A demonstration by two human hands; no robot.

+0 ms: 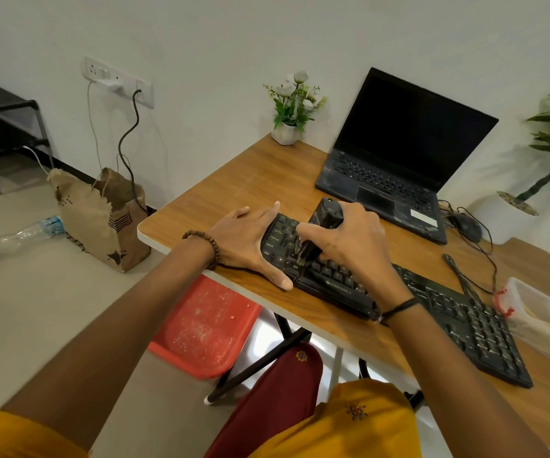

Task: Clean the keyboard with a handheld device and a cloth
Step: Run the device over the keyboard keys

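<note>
Keyboard [449, 312]: a long, black, matte plastic slab lying aslant on the wood-grain desk [250, 180], near its front edge and in front of an open laptop [399, 153]. Much of its left half is covered. The left grip [250, 239], a bare hand, lies flat over the left end with its fingers straight and its thumb against the front rim. The right grip [349, 239] and its wrist hide the middle rows.

That right grip is curled round a handheld device [328, 214], a blocky black body with a scuffed sheen. Its narrow lower end touches the keys just beside the left grip. The fingers hide most of the casing, and the tip is too dark and blurred to show its shape.

The exposed keys carry pale specks and smears, and white lettering runs along the front rim. The laptop deck is dusty and streaked, and its screen is dark.

At the right edge a translucent plastic container [545, 312] with a red clip is cut off by the frame; its contents cannot be made out. A dark mouse [467, 226] and its looping cable lie beside the laptop.
</note>
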